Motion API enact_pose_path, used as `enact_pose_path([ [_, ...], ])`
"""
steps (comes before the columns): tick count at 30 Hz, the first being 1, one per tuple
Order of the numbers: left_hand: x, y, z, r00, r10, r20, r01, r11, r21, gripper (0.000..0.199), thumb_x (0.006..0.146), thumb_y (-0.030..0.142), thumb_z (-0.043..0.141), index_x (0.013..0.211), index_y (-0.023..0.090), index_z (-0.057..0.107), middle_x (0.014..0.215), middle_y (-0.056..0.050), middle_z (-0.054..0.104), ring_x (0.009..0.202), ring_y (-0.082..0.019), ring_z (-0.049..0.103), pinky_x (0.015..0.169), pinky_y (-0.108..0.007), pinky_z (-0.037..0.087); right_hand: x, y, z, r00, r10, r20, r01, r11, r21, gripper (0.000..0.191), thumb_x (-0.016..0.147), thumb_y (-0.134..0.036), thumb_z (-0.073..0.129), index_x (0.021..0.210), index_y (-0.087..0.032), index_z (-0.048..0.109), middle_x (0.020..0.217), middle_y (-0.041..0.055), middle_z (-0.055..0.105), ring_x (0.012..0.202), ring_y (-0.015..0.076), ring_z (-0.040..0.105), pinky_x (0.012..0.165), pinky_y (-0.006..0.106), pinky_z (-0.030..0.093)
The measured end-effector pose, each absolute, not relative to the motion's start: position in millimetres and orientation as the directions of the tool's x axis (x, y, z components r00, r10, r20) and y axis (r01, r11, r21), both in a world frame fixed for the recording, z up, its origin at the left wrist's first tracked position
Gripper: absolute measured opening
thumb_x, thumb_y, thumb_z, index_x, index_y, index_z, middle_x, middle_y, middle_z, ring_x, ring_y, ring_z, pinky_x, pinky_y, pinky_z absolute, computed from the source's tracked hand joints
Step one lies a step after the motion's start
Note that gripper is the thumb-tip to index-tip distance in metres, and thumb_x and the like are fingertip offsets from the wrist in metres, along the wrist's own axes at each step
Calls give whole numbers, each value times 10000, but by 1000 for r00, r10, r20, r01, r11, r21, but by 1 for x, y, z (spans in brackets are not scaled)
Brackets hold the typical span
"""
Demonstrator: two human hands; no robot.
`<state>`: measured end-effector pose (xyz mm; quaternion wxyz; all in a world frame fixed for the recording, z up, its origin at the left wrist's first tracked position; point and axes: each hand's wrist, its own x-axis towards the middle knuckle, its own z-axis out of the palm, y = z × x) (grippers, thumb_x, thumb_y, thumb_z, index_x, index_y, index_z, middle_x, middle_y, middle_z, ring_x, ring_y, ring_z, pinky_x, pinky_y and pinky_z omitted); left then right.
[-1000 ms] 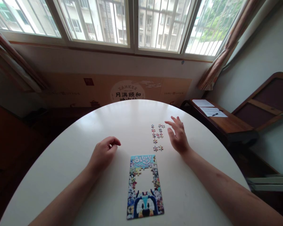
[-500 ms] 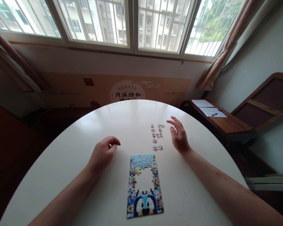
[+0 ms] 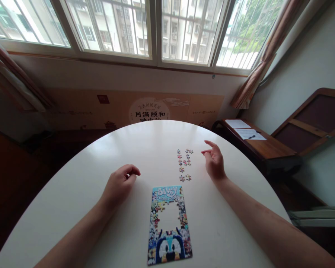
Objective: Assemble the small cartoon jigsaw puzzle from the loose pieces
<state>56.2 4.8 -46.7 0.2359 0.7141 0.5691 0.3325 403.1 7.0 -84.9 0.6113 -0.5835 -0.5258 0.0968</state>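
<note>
A blue-topped jigsaw puzzle (image 3: 170,247) lies on the white round table, with a gap in its middle where the table shows through. Beyond its top edge, several loose pieces (image 3: 185,162) lie in rough columns. To the right of these pieces is my right hand (image 3: 214,162), its index finger stretched out and the other fingers bent towards the thumb, nothing visible in it. My left hand (image 3: 123,182) rests on the table left of the puzzle, fingers curled in to the thumb; whether anything is between the fingertips is hidden.
The round white table (image 3: 80,178) fills the foreground. Beyond its right edge stands a wooden desk (image 3: 276,147) bearing papers (image 3: 249,134) and a pen. A printed panel (image 3: 114,108) stands below the barred windows behind the table.
My right hand's fingers have bent in nearer the thumb, while its index finger points outward. The view has shifted slightly. My left hand keeps its curled shape.
</note>
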Motion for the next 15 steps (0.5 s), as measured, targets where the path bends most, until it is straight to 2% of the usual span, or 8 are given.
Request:
enact_pose_path([
  [3, 56, 5, -48, 129, 970, 207, 658, -240, 714, 229, 720, 327, 463, 733, 224, 667, 775, -29, 707, 694, -219, 620, 661, -330, 470, 405, 11, -87, 404, 748, 527, 569, 246, -785, 539, 828, -193, 410, 1348, -216, 549, 1330, 125, 616, 1039, 240, 662, 882, 432, 576],
  [5, 55, 5, -49, 132, 969, 209, 658, -243, 713, 231, 721, 322, 462, 736, 225, 670, 786, -29, 711, 705, -219, 623, 668, -328, 472, 405, 13, -88, 359, 778, 516, 642, 195, -742, 565, 825, -178, 394, 1370, -191, 541, 1396, 138, 580, 1185, 254, 613, 988, 456, 536],
  [7, 55, 5, -49, 135, 968, 212, 659, -247, 710, 231, 721, 317, 462, 738, 225, 673, 794, -27, 714, 710, -218, 625, 674, -326, 473, 404, 14, -89, 305, 811, 499, 697, 167, -697, 558, 822, -170, 418, 1356, -179, 578, 1440, 142, 561, 1326, 274, 527, 1127, 501, 427],
  [9, 55, 5, -49, 134, 967, 217, 659, -250, 709, 228, 720, 312, 463, 734, 226, 674, 794, -26, 715, 708, -215, 626, 678, -323, 474, 403, 13, -88, 249, 852, 460, 743, 136, -655, 532, 833, -176, 458, 1337, -198, 624, 1476, 137, 545, 1429, 317, 424, 1203, 577, 288],
  [12, 55, 5, -48, 130, 966, 224, 658, -253, 709, 223, 719, 307, 466, 729, 224, 673, 786, -22, 716, 682, -206, 619, 667, -318, 470, 401, 9, -86, 167, 934, 317, 865, 15, -502, 511, 915, -236, 457, 1407, -266, 592, 1565, 116, 459, 1504, 378, 291, 1190, 696, 175],
  [15, 55, 6, -50, 133, 963, 236, 662, -264, 702, 224, 722, 300, 468, 733, 224, 678, 782, -17, 718, 655, -198, 609, 659, -315, 463, 400, 6, -85, 127, 971, 204, 927, -42, -373, 477, 1000, -335, 398, 1452, -314, 546, 1615, 99, 389, 1528, 391, 226, 1176, 722, 158],
])
